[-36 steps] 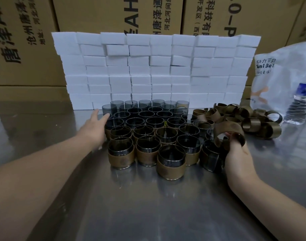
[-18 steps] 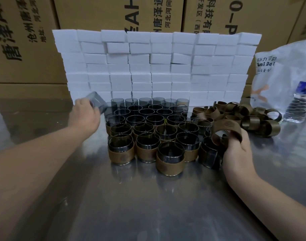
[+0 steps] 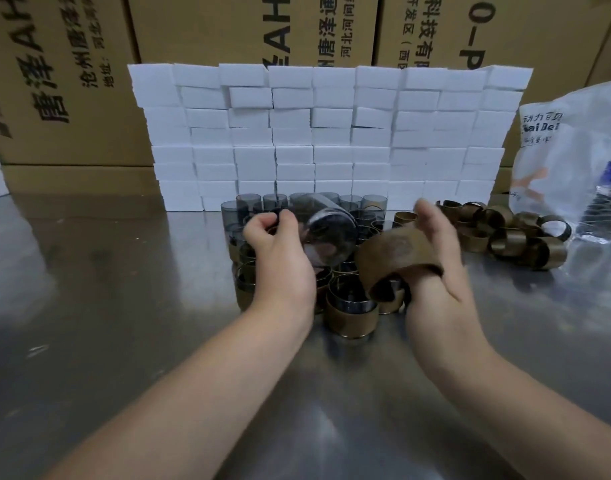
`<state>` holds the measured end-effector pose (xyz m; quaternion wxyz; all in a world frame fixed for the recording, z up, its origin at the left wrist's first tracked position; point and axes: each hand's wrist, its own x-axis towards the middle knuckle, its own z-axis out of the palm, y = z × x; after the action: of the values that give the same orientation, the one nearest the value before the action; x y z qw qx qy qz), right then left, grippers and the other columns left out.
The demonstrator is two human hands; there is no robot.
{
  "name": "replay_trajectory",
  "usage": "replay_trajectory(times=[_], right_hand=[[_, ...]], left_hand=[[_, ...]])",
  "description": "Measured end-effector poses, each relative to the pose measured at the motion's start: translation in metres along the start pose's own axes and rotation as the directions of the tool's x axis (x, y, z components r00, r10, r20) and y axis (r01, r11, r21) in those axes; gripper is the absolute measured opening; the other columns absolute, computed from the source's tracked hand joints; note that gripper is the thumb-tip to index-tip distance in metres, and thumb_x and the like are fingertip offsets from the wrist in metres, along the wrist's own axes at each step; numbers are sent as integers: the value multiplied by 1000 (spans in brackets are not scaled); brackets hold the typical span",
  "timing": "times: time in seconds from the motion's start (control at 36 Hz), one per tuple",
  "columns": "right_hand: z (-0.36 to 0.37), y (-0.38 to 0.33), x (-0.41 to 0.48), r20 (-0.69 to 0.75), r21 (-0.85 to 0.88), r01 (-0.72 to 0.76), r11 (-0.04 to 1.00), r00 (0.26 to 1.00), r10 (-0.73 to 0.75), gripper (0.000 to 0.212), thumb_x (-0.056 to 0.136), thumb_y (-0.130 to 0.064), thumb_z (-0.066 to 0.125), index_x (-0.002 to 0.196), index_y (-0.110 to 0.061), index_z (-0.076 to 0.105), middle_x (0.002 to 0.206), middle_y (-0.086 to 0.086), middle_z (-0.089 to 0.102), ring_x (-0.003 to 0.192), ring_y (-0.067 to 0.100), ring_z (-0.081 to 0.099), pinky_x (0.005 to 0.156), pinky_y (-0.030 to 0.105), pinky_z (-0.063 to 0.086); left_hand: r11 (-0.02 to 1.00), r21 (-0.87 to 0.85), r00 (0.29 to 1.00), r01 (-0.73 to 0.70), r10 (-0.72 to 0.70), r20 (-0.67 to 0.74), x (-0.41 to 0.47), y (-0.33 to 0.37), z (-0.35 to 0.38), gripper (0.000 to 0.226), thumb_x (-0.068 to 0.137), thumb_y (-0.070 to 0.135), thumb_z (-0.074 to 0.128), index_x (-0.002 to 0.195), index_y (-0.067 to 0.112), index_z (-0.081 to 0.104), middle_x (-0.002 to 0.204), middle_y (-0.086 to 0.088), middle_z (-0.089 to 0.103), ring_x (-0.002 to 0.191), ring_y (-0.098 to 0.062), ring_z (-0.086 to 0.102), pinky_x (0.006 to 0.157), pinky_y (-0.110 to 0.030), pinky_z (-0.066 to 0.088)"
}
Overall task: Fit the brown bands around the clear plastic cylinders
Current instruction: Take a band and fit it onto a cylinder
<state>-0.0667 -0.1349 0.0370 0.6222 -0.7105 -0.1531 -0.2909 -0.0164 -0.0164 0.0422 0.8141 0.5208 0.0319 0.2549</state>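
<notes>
Fingers point(image 3: 262, 227) of the left hand point(image 3: 280, 265) are curled round a clear plastic cylinder point(image 3: 328, 233) — smoky, smooth-walled, tilted with its round end toward the camera. The right hand point(image 3: 439, 268) grips a brown band point(image 3: 394, 258), a matte, leathery, wide loop held just beside the cylinder at its 4 o'clock. Both are raised over the grouped cylinders point(image 3: 351, 315) on the brushed-steel desk point(image 3: 141, 306). Loose bands point(image 3: 505, 237) are heaped at 2 o'clock.

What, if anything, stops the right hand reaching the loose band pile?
Likely yes, it can reach: the pile lies just right of the right hand, nothing between, though that hand holds a band.
</notes>
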Motion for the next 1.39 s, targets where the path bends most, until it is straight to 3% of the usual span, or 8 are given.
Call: replay_trajectory(times=[0.17,0.28,0.42,0.53,0.72,0.89,1.19,1.39], right_hand=[[20,-3,-1,70,66,-138,988,989,134,48,73,-25,37,108,-58,38,132,-22,45,119,-11,40,104,13,30],[19,12,-5,83,108,-189,976,980,181,46,89,-13,41,106,-55,46,110,-35,51,104,-25,45,91,2,37],[19,14,-9,91,140,-199,970,978,187,51,73,-25,39,115,-52,50,97,-50,51,103,-30,42,88,-3,35],[18,14,-12,71,189,-186,964,982,175,60,74,-24,40,133,-35,50,118,-34,55,110,-20,47,94,3,38],[16,14,-16,76,235,-225,946,974,213,47,88,-12,44,131,-29,54,118,-22,61,112,-8,54,100,19,44],[16,13,-19,125,244,-285,927,957,262,48,91,-2,40,131,-24,54,117,-14,64,106,-6,58,95,16,46],[13,15,-16,272,43,-254,966,934,233,77,68,-31,51,142,-19,38,123,-8,61,115,3,54,104,36,41],[11,12,-16,276,137,-254,957,938,209,81,69,-17,63,144,-17,33,111,-18,64,101,-14,57,84,5,44]], left_hand=[[994,74,996,-85,85,8,-9,-4,-2,30,97,35,36,70,45,43,81,8,58,75,-13,57,67,-38,49],[972,180,988,-149,139,66,-17,-10,-10,29,97,41,31,74,48,47,91,7,60,95,-21,60,89,-53,48],[932,197,942,-303,261,212,-34,-9,-10,28,91,51,25,95,41,52,94,17,64,93,1,60,82,-20,50],[906,143,868,-399,323,377,-43,-13,-19,47,82,68,27,119,42,42,137,3,45,129,-14,41,109,-42,32],[558,357,625,-749,416,661,-47,-14,-34,96,85,72,14,143,-4,0,153,-20,3,144,-15,2,114,-20,8],[419,368,550,-830,507,664,-46,-13,-33,73,94,55,17,137,-4,15,146,-32,14,133,15,7,104,-4,15],[557,501,746,-662,426,512,-46,-9,-32,66,82,34,24,138,1,35,140,-13,44,126,-10,36,103,-11,27],[604,475,761,-640,416,497,-47,-4,-30,63,80,32,27,135,4,39,124,2,47,116,-4,43,95,-3,30]])
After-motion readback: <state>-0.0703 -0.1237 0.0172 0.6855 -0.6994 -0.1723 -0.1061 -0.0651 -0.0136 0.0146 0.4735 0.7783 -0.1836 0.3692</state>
